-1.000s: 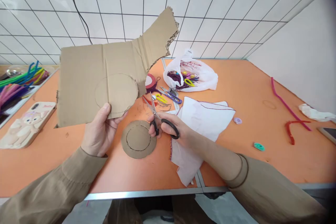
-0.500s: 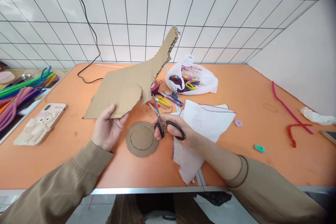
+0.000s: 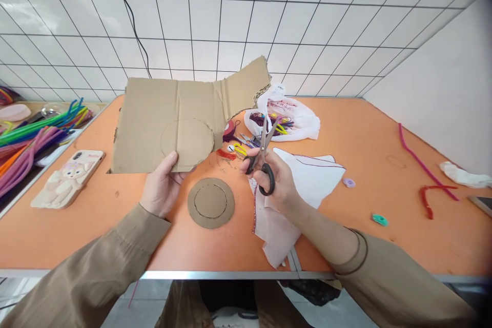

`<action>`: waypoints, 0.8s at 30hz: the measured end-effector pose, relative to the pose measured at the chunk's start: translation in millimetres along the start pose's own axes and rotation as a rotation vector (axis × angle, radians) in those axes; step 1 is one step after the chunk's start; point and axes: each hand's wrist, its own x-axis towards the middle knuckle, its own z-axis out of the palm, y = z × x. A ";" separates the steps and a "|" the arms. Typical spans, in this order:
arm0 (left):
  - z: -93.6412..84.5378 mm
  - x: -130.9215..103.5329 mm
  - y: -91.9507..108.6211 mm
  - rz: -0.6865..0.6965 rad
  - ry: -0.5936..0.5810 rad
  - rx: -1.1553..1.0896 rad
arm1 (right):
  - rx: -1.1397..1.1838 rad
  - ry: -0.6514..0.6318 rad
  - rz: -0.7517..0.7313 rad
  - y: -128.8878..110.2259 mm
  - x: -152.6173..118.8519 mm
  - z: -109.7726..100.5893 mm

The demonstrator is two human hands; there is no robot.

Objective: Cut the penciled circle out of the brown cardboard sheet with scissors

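Note:
My left hand grips the lower edge of a brown cardboard sheet, thumb in front and fingers behind. A circle is drawn on the sheet, and its right side is cut along the outline. My right hand holds black-handled scissors, blades parted and pointing up, clear of the cardboard. Below, between my hands, a round cardboard disc with a smaller dashed ring marked on it lies on the table. Under my right forearm is a white cloth with dark red stitching along its edges.
A white plastic bag of yarn stands at the back, with purple-handled scissors and thread near it. At left are a phone and colourful pipe cleaners. Green and lilac small pieces and red pipe cleaners lie right.
The cardboard has turned to face me more squarely, its raised arm swinging lower. My right hand has moved up and right, and the scissors now point upward, away from the cardboard.

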 end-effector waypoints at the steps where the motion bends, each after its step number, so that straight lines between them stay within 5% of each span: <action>1: 0.6 -1.4 -2.1 -0.003 -0.007 0.008 | -0.030 0.050 0.007 -0.4 2.1 0.7; 6: 3.4 -6.8 -7.5 -0.077 -0.055 -0.024 | -0.146 0.085 0.001 -1.5 8.4 3.2; 16: -0.4 2.2 9.6 -0.002 -0.015 -0.071 | -1.117 -0.479 -0.045 -12.6 2.3 2.9; 20: 1.5 0.0 4.3 -0.063 -0.044 -0.089 | -1.126 -0.574 -0.034 -12.4 2.0 8.0; 24: 4.5 -4.2 -3.6 -0.142 -0.088 -0.076 | -1.088 -0.534 -0.055 -11.7 1.5 8.9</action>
